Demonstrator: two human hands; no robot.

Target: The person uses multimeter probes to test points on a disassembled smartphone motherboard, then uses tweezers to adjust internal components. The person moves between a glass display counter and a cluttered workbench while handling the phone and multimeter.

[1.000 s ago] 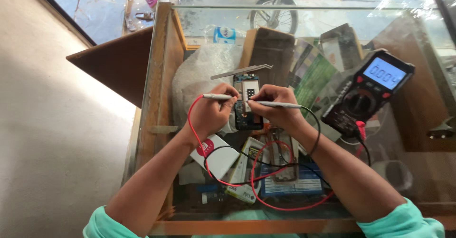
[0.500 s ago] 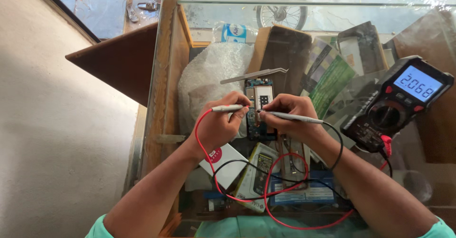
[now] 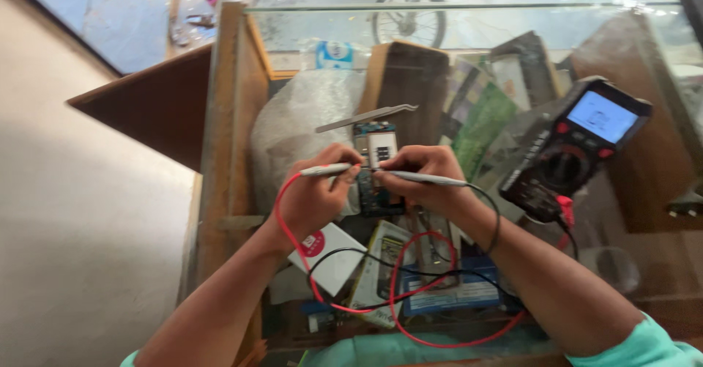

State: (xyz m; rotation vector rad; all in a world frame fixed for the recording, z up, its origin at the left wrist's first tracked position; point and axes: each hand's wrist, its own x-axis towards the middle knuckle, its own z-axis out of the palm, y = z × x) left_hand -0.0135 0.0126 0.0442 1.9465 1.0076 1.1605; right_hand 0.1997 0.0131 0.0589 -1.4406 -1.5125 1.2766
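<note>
Head view, looking straight down: both my forearms reach in from the bottom edge and my hands meet over a small circuit board (image 3: pixel 375 173) lying on the glass-topped bench (image 3: pixel 512 16). My left hand (image 3: pixel 315 195) is curled around a pale probe (image 3: pixel 326 169) with a red lead (image 3: pixel 293 253), held nearly level, tip pointing right onto the board. My right hand (image 3: pixel 425 177) pinches the second probe (image 3: pixel 428 180), tip pointing left, its black lead (image 3: pixel 494 217) looping over my wrist. The two tips sit close together at the board's middle.

A pair of metal tweezers (image 3: pixel 366 117) lies tilted just above the board, apart from my fingers. To the right, the black multimeter (image 3: pixel 575 147) lies at an angle, screen lit, both leads running to its lower end.

Under the glass the bench is a display case: a white box (image 3: pixel 329 253), a blue box (image 3: pixel 447 290), green packets (image 3: pixel 483 122) and a bubble-wrap bundle (image 3: pixel 307 118) lie inside it, jumbled together.
</note>
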